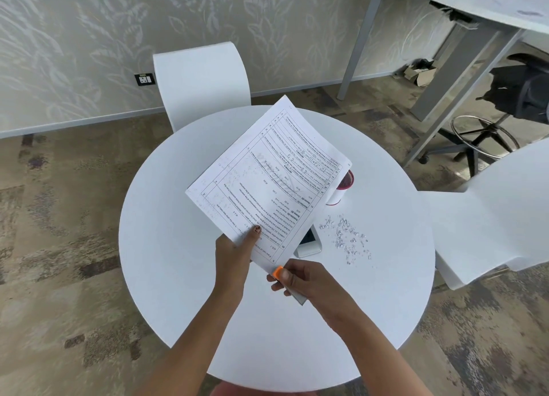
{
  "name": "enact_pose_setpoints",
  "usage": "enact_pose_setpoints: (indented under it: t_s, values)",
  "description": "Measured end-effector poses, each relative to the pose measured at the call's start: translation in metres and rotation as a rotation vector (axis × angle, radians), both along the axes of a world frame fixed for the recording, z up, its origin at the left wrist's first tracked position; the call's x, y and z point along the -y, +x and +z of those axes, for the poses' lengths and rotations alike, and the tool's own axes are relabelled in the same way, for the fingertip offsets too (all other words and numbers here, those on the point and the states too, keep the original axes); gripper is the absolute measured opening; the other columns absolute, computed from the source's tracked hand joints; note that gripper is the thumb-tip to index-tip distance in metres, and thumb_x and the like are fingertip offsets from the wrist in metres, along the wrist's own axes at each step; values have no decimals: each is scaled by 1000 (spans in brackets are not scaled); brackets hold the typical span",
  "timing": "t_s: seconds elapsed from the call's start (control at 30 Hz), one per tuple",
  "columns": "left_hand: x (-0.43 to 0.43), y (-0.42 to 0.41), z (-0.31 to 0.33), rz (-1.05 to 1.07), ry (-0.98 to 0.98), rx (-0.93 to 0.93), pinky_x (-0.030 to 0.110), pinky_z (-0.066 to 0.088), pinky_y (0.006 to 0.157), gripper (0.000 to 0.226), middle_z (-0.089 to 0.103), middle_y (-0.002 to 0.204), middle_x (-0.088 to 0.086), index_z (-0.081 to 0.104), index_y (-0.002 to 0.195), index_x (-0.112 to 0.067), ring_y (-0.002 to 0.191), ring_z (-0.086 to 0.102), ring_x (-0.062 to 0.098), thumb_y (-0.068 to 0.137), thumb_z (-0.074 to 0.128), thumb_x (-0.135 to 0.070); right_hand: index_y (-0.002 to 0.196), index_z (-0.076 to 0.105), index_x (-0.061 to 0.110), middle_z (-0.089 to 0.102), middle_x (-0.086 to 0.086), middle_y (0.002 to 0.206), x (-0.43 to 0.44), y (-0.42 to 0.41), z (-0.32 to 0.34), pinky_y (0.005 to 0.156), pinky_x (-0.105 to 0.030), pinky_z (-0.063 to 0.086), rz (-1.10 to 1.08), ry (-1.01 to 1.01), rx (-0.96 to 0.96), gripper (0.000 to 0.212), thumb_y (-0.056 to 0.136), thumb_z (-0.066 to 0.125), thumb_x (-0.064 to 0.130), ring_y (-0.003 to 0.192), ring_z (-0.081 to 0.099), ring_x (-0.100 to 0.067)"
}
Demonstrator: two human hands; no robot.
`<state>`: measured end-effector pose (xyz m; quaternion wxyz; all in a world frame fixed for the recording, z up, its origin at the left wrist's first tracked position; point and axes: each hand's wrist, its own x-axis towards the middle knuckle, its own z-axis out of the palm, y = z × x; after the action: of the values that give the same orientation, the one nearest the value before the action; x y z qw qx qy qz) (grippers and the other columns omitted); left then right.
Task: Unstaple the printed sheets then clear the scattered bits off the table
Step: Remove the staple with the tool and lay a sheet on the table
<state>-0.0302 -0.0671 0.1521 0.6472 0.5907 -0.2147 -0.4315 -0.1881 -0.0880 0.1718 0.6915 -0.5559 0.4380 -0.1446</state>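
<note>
Above the table (pixel 178 276) I read: left hand (pixel 234 253) pinches the printed sheets (pixel 267 172); right hand (pixel 300 279) grips the orange-tipped tool (pixel 278 272) at their near corner.

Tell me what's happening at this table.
A person is working over a round white table. Their left hand pinches the printed sheets by the near edge and holds them up, while the right hand grips an orange-tipped tool at the sheets' near corner. Shiny bits lie scattered on the table to the right, not yet cleared.
</note>
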Motion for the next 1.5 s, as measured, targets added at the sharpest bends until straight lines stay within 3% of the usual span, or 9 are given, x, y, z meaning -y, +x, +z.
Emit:
enact_pose_setpoints:
  t_s: [0.13, 0.47, 0.8, 0.97, 1.1, 1.4, 1.5]
  values:
    - [2, -1, 2, 9, 2, 10, 19, 54, 59, 21, 74, 93, -10, 64, 107, -23, 78, 69, 1, 92, 62, -8, 107, 68, 12, 73, -1, 99, 1, 1, 1, 78, -23, 48, -18, -28, -9, 41, 79, 62, 41, 86, 67, -8]
    - [6, -1, 4, 11, -10, 7, 26, 58, 65, 19, 76, 91, -14, 66, 101, -28, 82, 70, 5, 86, 69, -17, 106, 69, 12, 73, 2, 94, 3, 3, 2, 78, -23, 48, -44, -51, -20, 40, 78, 61, 40, 84, 67, -7]
    - [7, -1, 9, 15, -2, 10, 27, 58, 66, 19, 75, 86, -15, 65, 99, -27, 78, 69, 3, 92, 64, -9, 102, 69, 9, 72, 4, 89, 4, 6, 4, 77, -23, 46, -76, -60, -18, 40, 78, 61, 40, 82, 67, -6]
    - [8, -2, 12, 6, -14, -15, 32, 57, 68, 22, 76, 88, -11, 67, 100, -24, 80, 69, 7, 78, 70, -25, 99, 68, 2, 70, -3, 87, 4, 7, 2, 71, -14, 46, -128, -72, -2, 20, 90, 63, 20, 75, 65, -5]
    - [8, -3, 14, -7, -21, -13, 31, 57, 67, 23, 76, 88, -12, 67, 98, -25, 80, 69, 5, 75, 67, -29, 92, 69, 4, 71, -3, 83, 3, 8, 2, 67, -13, 45, -167, -102, -13, 15, 90, 62, 17, 70, 65, -6]
    - [9, -5, 15, 9, -28, -21, 28, 58, 66, 36, 76, 99, -6, 65, 110, -23, 87, 71, 13, 75, 68, -29, 87, 70, 4, 72, -5, 76, 3, 8, 3, 73, -28, 48, -244, -122, -28, 15, 88, 66, 19, 67, 66, -13]
    - [9, -5, 15, 14, -34, -24, 27, 57, 65, 35, 76, 97, -7, 65, 109, -22, 86, 70, 11, 74, 68, -29, 90, 70, 4, 73, -4, 79, 4, 7, 7, 72, -23, 48, -233, -121, -25, 17, 87, 66, 21, 69, 67, -10]
